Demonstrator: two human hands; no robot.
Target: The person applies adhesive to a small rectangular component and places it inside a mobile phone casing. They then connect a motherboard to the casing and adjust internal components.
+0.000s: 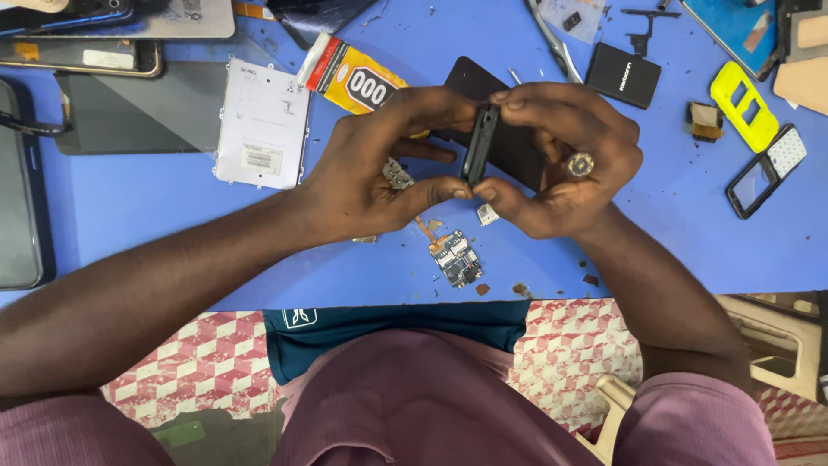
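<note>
Both of my hands meet over the middle of a blue worktop (172,198). Between them is a small black phone casing (479,145), held edge-on and upright. My left hand (379,168) pinches its left side with thumb and fingers. My right hand (565,160) grips its right side and wears a ring. A small circuit board (457,257) with an orange ribbon lies on the worktop just below my hands. A tiny metal part (398,175) sits under my left palm.
A white metal phone plate (263,121) lies left of my hands, and a yellow glue tube (349,76) above it. A black battery (623,74), a yellow keypad frame (743,105) and a small phone front (766,170) are at the right. Phones line the left edge.
</note>
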